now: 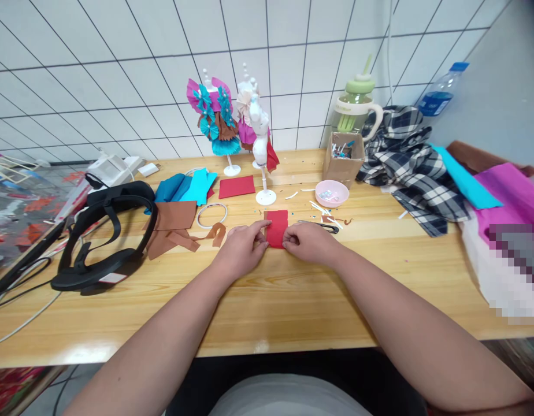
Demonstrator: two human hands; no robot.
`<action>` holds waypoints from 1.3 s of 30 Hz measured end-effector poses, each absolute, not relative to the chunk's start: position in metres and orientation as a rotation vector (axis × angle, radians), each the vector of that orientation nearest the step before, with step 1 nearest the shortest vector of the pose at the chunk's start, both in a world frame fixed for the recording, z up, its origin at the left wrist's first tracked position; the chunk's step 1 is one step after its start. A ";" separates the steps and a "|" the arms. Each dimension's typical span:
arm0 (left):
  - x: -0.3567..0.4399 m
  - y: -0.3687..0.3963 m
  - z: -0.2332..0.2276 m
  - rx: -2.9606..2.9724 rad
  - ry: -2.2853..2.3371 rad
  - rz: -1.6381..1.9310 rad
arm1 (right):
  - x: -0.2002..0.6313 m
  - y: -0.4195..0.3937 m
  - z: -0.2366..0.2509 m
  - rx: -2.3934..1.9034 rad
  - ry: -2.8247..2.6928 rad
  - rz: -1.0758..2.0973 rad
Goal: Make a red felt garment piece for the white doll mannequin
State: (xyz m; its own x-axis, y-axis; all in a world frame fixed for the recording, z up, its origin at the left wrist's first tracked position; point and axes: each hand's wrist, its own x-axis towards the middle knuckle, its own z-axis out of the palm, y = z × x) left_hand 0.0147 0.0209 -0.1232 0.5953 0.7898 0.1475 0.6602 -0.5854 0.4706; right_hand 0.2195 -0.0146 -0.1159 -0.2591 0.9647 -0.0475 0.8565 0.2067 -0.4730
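Observation:
A small rectangle of red crepe paper point(276, 230) lies on the wooden table in front of me, with a narrow brown strip showing along its left edge. My left hand point(241, 245) pinches that left edge between thumb and fingers. At the opposite edge, the curled fingers of my right hand point(309, 241) grip the lower right side. Partly hidden behind my right hand is a dark-handled tool point(331, 229). A bare white mini dress form point(260, 138) stands just beyond the paper.
Two dressed mini forms, one in a ruffled dress point(215, 112), stand by the tiled wall. A pink bowl point(332, 194), cardboard box point(344, 162) and drink bottle point(357, 107) are at right. Brown paper point(174, 216), a tape ring point(211, 216) and a black headset point(106, 237) lie left.

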 end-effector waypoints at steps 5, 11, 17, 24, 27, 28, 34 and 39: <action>0.014 0.026 -0.125 2.380 1.135 0.479 | 0.217 -0.012 -0.117 -1.774 -2.229 0.583; 0.013 0.029 -0.126 2.367 1.109 0.468 | 0.218 -0.010 -0.117 -1.807 -2.218 0.610; 0.016 0.026 -0.124 2.305 1.157 0.539 | 0.220 -0.011 -0.115 -1.785 -2.216 0.641; 0.020 0.024 -0.123 2.260 1.115 0.483 | 0.220 -0.010 -0.115 -1.737 -2.246 0.658; 0.017 0.025 -0.124 2.279 1.061 0.454 | 0.222 -0.011 -0.117 -1.709 -2.233 0.644; 0.016 0.025 -0.123 2.290 1.047 0.470 | 0.223 -0.012 -0.118 -1.682 -2.224 0.642; 0.013 0.025 -0.115 2.459 1.095 0.714 | 0.232 -0.011 -0.117 -1.449 -2.246 0.362; 0.014 0.024 -0.118 2.385 1.102 0.490 | 0.230 -0.012 -0.119 -1.556 -2.312 0.501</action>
